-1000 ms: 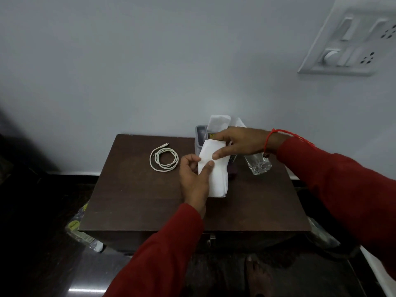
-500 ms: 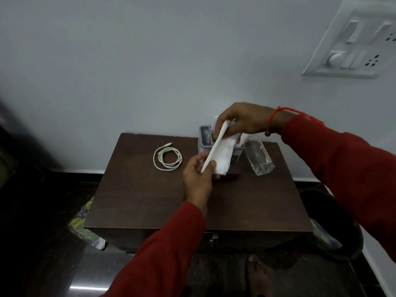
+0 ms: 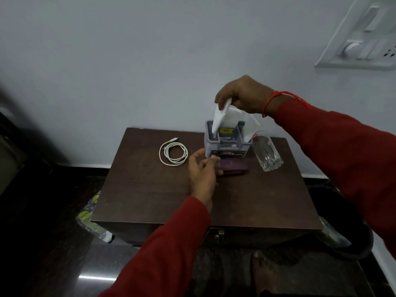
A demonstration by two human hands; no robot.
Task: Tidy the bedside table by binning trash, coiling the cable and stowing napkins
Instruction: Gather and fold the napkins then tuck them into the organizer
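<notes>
Head view: the right hand point(image 3: 244, 95) pinches a folded napkin point(image 3: 219, 116) by its top edge and holds it upright over the grey holder point(image 3: 226, 142), so that the lower edge can go straight down into the left slot. The lower end seems to be already inside the slot. More napkins point(image 3: 248, 123) stand in the holder behind it, leaning to the right.

The left hand point(image 3: 202, 168) is released, with loose fingers, and grasps nothing. It rests on the table point(image 3: 150, 200) just at the front left corner of the holder, probably to keep the light holder from sliding while the napkin is pushed in. Whether it really touches the holder, I cannot tell. Its fingertips lie on a dark purple case point(image 3: 233, 167) in front of the holder.

The cable point(image 3: 173, 154) lies coiled on the table, left of the holder (this part looks finished). A glass point(image 3: 267, 154) stands just right of the holder, apart from the hands. A dark bin point(image 3: 342, 221) is on the floor at the right of the table, near enough for trash.
</notes>
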